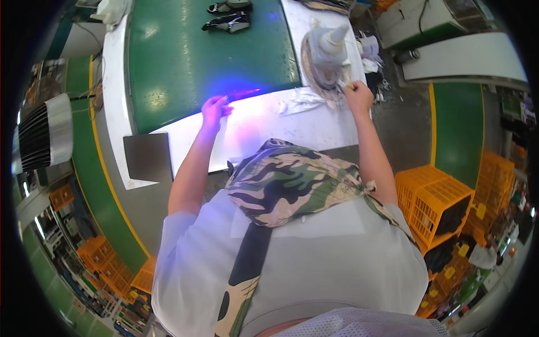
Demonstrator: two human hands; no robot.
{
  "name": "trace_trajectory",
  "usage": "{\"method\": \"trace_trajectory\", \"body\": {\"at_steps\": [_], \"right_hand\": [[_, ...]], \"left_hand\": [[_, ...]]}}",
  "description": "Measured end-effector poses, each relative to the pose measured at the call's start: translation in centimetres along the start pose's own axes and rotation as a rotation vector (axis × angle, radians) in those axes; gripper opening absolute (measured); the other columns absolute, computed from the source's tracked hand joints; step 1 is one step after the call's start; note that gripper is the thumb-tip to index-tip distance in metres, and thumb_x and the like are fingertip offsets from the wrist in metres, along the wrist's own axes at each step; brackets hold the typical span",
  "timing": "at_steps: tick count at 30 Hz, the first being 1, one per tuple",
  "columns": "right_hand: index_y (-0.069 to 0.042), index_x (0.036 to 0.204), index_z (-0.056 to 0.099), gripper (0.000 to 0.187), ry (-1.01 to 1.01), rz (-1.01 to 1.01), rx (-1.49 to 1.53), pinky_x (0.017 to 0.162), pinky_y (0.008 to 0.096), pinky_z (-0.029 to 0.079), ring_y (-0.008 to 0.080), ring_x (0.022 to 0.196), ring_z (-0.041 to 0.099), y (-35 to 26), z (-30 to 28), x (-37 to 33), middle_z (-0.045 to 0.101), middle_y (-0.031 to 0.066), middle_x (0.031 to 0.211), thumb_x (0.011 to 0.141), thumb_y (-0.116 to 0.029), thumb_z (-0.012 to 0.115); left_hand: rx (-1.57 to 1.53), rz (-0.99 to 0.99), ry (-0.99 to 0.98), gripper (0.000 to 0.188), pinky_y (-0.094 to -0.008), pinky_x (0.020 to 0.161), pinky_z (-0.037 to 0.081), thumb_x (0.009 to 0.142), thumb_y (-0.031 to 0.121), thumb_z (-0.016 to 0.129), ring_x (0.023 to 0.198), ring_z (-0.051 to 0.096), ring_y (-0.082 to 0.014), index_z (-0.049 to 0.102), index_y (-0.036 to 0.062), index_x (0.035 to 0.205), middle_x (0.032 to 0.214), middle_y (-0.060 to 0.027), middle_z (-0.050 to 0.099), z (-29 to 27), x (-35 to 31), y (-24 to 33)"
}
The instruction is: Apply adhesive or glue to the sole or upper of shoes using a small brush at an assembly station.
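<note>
My left hand [213,112] is at the near edge of the green conveyor belt [179,62], tinted by a bright blue-violet glow. Its fingers are closed, and a thin dark piece with a red glint [245,93] lies just beyond them; glare hides what they grip. At the right, my right hand [359,98] pinches something small and pale beside a translucent squeeze bottle [328,48] with a cone nozzle. The bottle stands in a stained, rounded holder [307,62]. A crumpled white cloth [303,102] lies between my hands, nearer the right one.
Two black and grey shoe uppers [229,22] lie on the belt's far part. A dark flat panel [147,157] sits at the white table's [264,121] left corner. Orange crates [432,202] are stacked at my right, with more crates [98,253] at left.
</note>
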State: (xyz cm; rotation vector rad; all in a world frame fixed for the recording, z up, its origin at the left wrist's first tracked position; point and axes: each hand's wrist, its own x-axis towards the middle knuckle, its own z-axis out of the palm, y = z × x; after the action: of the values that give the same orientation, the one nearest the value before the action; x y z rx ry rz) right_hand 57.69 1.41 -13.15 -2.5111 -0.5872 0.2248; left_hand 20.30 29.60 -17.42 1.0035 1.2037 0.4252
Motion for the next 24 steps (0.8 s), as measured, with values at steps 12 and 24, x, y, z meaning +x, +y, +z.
{"method": "trace_trajectory", "body": {"at_steps": [12,24], "right_hand": [[-0.012,0.077,0.066,0.006,0.066,-0.545,-0.189,0.078,0.0453,0.040,0.0309,0.084,0.058,-3.4,-0.9,-2.9,0.061,0.0078,0.081,0.073,-0.016,0.068],[-0.003,0.082,0.063,0.015,0.051,-0.022,0.356,0.073,0.0338,0.047,0.0242,0.078,0.062,-3.4,-3.4,-2.2,0.064,0.0098,0.084,0.072,-0.006,0.074]], "left_hand": [[-0.203,-0.126,0.147,0.060,-0.0385,0.079,0.057,0.084,0.023,0.077,0.104,0.062,-0.0343,0.051,-0.0097,0.126,0.124,-0.0238,0.057,8.4,19.3,8.0],[-0.123,-0.026,0.526,0.041,-0.0334,0.081,0.054,0.074,0.027,0.084,0.085,0.067,-0.0254,0.068,-0.0026,0.097,0.095,-0.0109,0.068,9.9,33.1,11.8]]}}
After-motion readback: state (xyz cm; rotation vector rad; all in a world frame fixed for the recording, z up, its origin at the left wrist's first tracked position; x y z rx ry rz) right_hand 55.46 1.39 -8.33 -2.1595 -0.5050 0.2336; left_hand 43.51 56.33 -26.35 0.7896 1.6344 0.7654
